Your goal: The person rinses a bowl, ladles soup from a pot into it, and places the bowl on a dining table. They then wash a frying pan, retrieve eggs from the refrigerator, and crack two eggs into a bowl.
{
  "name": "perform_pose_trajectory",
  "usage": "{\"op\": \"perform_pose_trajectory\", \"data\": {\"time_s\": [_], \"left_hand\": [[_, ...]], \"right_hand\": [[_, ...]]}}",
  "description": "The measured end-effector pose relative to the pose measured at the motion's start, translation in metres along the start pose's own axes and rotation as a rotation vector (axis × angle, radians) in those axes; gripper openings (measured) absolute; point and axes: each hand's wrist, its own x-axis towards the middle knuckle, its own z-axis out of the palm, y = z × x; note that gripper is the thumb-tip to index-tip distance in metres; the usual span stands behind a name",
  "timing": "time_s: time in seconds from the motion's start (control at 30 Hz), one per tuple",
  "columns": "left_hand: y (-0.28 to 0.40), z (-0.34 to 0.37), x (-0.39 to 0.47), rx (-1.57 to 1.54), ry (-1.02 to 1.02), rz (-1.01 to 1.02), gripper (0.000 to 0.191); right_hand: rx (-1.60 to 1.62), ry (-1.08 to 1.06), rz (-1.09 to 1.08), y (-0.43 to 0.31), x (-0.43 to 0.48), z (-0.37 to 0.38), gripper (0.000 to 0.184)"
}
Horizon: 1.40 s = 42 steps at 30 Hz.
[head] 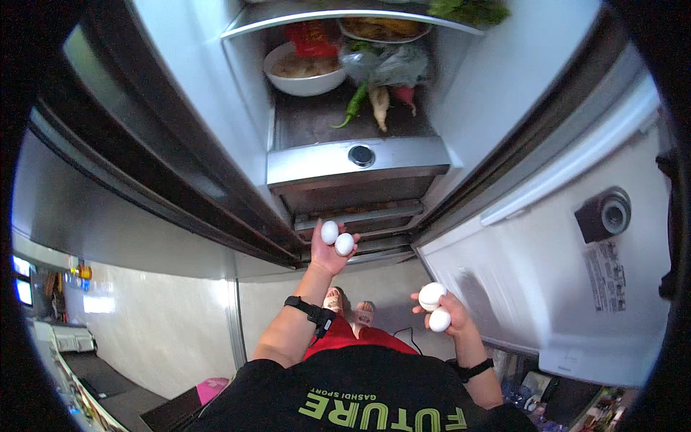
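Two white eggs (337, 238) rest in the upturned palm of my left hand (329, 256), just before the lower drawers of an open refrigerator. My right hand (456, 313), lower and nearer the open door, holds more white eggs (439, 319); at least one overlaps another, so their number is hard to tell. On the shelf above the drawers stand a white bowl (305, 85) of food, a green chili pepper (354, 105), a pale root vegetable (380, 108) and clear plastic bags (399, 65).
The refrigerator door (518, 281) stands open at the right, and another door panel (135, 200) curves along the left. A glass shelf edge (345, 16) crosses the top. My sandalled feet (364, 313) are on the floor below my hands. A thin black cable (413, 337) lies beside them.
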Motion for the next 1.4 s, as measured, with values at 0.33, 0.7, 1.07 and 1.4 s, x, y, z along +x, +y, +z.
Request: {"op": "perform_pose_trajectory", "data": {"time_s": [0.33,0.7,1.07,1.4], "left_hand": [[-0.017,0.022,-0.028,0.119,-0.002,0.086,0.052],[-0.12,-0.02,-0.126,0.237,-0.229,-0.374,0.056],[-0.149,-0.072,-0.233,0.232,-0.156,-0.381,0.059],[-0.199,-0.04,-0.279,0.262,-0.296,-0.284,0.058]], "right_hand": [[-0.028,0.117,-0.174,0.01,-0.071,-0.015,0.047],[-0.11,0.154,-0.643,0.038,-0.184,-0.02,0.055],[-0.046,0.435,-0.975,0.02,-0.308,-0.004,0.06],[-0.062,0.61,-0.928,-0.038,-0.336,-0.059,0.044]]}}
